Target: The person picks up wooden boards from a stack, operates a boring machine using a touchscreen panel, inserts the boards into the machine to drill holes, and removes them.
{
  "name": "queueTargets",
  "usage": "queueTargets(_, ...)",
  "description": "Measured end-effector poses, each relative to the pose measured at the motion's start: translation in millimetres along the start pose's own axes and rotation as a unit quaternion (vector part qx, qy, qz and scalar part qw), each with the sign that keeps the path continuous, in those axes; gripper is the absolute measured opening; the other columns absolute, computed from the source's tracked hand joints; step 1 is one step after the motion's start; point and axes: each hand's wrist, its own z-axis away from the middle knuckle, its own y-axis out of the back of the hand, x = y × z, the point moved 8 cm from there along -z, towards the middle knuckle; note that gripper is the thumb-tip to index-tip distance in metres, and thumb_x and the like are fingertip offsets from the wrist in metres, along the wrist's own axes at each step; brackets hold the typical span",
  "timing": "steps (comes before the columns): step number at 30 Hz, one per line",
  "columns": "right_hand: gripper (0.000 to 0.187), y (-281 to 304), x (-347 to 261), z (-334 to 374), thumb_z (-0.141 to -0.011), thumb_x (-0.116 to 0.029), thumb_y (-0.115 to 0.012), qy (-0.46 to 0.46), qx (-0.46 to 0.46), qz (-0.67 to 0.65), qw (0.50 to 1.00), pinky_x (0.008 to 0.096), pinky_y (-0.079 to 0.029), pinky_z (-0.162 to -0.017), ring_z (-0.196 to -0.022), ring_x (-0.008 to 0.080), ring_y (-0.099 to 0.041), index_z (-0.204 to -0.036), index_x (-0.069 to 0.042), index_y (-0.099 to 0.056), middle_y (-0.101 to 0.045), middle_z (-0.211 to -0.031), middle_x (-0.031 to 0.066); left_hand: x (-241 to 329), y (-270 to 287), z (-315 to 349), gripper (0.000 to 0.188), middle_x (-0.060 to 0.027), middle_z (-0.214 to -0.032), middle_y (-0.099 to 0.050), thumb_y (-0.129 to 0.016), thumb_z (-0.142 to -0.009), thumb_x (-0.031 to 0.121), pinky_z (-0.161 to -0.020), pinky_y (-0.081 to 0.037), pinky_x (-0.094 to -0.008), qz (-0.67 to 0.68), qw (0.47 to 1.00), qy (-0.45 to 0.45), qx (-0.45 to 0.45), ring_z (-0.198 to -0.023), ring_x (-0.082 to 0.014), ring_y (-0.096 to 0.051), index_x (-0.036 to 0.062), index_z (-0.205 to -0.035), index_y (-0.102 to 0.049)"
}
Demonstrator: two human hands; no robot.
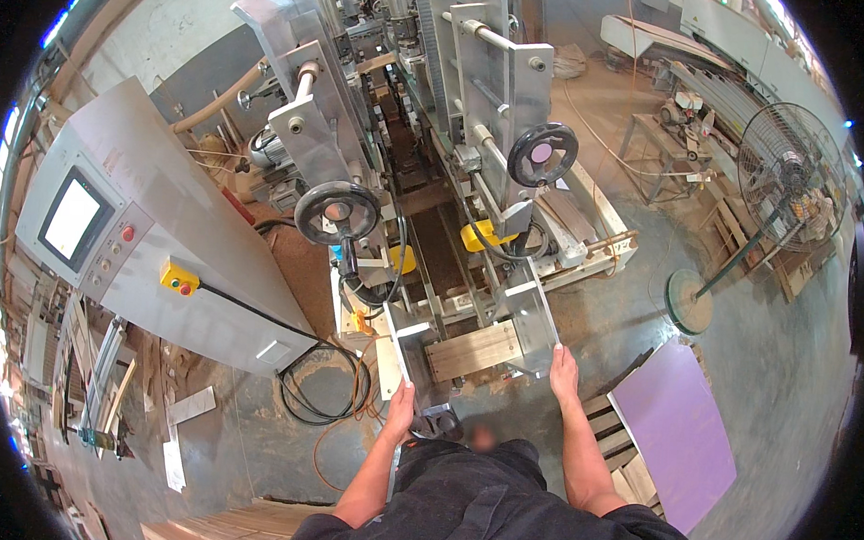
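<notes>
Field position: we stand at the near end of a metal guide frame (537, 307), taking all places from it. The wooden board (475, 351) is inside the frame, set crosswise between its left and right plates. Our left hand (400, 409) is at the frame's near left corner, our right hand (563, 370) at its near right corner. Both look closed on the plate ends; how firmly, we cannot tell. Neither touches the board.

Risks, as we judge them: uneven pressure from our two hands could skew the board and wedge it between the plates. A slipping hold could catch fingers against a plate edge. Beyond the frame stand two handwheels, left (337, 212) and right (542, 154); cables hang near the left one and could snag if it were turned. More cable (318, 390) is coiled on the floor left of the frame, a trip hazard for a careless step.

Orientation: the board's long axis runs left to right across the frame, right end slightly farther from us. No leading end distinguishable.
</notes>
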Motion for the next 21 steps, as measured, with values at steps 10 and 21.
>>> queueTargets(10, 0.049, 0.8, -4.9, 1.8, -0.105, -0.041, -0.034, 0.002, -0.003, 0.003, 1.000, 0.0529, -0.045, -0.088, -0.104, 0.0486, -0.058, -0.114, -0.001, -0.060, -0.063, -0.108, 0.0279, -11.7, 1.4, -4.9, 0.063, -0.0166, -0.148, -0.044, -0.042, -0.106, 0.038, -0.114, -0.028, -0.0308, 0.024, 1.000, -0.017, 0.003, -0.136, -0.0224, -0.040, -0.0068, -0.149, -0.031)
queueTargets(21, 0.049, 1.3, -5.6, 2.8, -0.104, -0.042, -0.035, -0.011, -0.001, -0.006, 1.000, 0.0515, -0.045, -0.087, -0.102, 0.0485, -0.058, -0.112, -0.001, -0.061, -0.064, -0.104, 0.0277, -21.4, 3.5, -6.7, 0.058, -0.0152, -0.147, -0.047, -0.041, -0.106, 0.035, -0.114, -0.027, -0.0301, 0.009, 1.000, -0.011, 0.027, -0.135, -0.0215, -0.041, -0.0029, -0.150, -0.034)
